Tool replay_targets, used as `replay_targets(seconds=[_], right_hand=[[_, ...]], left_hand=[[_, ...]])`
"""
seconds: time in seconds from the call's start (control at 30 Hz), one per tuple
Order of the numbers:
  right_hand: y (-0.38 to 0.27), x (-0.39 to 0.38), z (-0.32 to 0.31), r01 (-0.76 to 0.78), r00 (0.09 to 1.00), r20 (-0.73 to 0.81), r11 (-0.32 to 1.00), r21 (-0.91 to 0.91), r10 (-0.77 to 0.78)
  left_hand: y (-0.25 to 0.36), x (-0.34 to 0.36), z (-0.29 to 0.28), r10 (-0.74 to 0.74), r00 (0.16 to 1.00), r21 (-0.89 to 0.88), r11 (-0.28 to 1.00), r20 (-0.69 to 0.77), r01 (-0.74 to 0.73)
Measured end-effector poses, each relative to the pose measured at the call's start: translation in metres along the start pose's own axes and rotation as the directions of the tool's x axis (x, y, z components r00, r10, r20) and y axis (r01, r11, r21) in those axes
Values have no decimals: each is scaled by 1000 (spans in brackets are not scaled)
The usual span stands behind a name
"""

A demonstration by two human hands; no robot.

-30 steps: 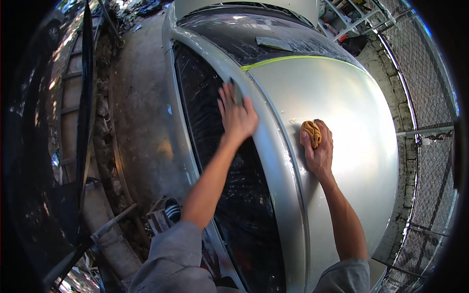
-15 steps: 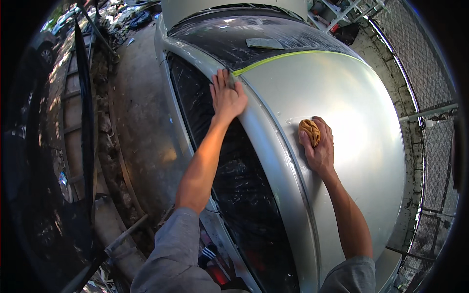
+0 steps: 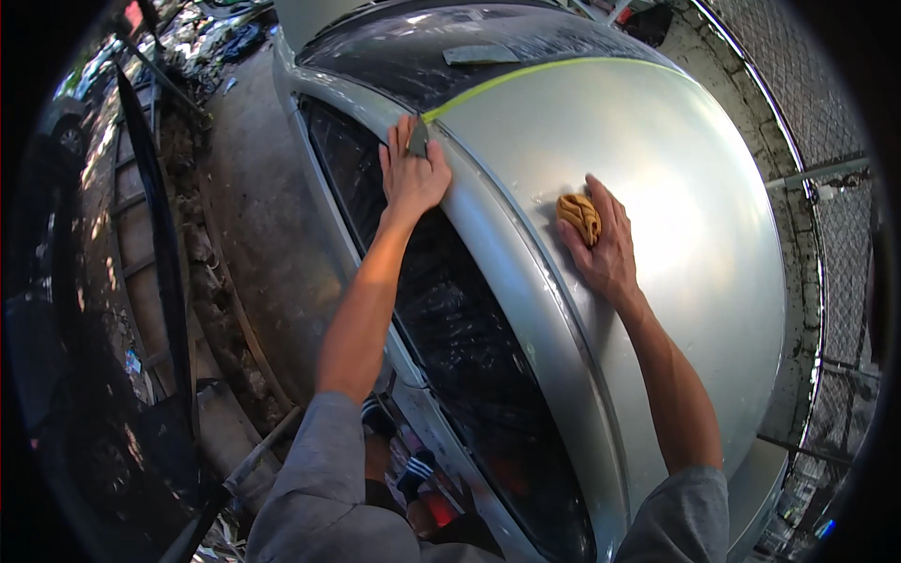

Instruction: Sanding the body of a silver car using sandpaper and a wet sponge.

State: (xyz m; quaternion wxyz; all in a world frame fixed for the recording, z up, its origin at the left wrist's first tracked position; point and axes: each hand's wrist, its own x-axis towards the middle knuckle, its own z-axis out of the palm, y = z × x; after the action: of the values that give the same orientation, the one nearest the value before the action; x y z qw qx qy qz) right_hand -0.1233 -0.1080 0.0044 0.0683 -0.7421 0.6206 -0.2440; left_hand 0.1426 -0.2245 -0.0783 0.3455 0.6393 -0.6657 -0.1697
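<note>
We have two bare hands on a silver car. Left hand (image 3: pixel 411 176) lies on the side rail (image 3: pixel 516 281), near the front corner of the roof (image 3: pixel 694 150); its grip is on a thin grey-green pad (image 3: pixel 418 139), caught between thumb and fingers, the rest hidden under the hand. Right hand (image 3: pixel 608 246) rests on the roof just past the seam (image 3: pixel 552 266); its grip is loose, a bunched ochre cloth (image 3: pixel 578 220) between thumb and fingers. We can't tell how hard either hand presses.

Lime-yellow tape (image 3: pixel 535 68) runs along the roof's front edge, its near end just beside the pad. Dark film covers the side window (image 3: pixel 460 319); a flat grey-green piece (image 3: pixel 481 55) lies apart on the windshield (image 3: pixel 375 61).

Risks, as we judge them: the pad, if abrasive, could catch the tape end and lift it, or fray it, should the left hand stray inward. Straying outward, its fingers could snag the window film, which sits close below. Uneven fingertip pressure on the curved rail could leave grooves or cut too deep along the edge. Grit trapped in the cloth's folds could scratch the roof if the right hand drags it under weight. With so slack a hold, the cloth could also slip away down the curve.
</note>
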Motion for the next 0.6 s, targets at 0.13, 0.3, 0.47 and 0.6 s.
replay_targets(seconds=[0.13,0.3,0.47,0.6], right_hand=[[21,-5,-4,58,997,-55,998,-24,-59],[1,2,0,-5,993,-120,999,46,10],[-86,-30,-54,-188,982,48,945,266,181],[-104,-72,-77,-262,873,420,965,-29,250]], left_hand=[[97,-140,12,200,976,-198,963,85,-180],[81,-107,17,164,984,-108,979,-65,-170],[103,-202,20,343,939,-178,922,-32,-343],[101,-184,21,286,958,-40,957,-9,-286]])
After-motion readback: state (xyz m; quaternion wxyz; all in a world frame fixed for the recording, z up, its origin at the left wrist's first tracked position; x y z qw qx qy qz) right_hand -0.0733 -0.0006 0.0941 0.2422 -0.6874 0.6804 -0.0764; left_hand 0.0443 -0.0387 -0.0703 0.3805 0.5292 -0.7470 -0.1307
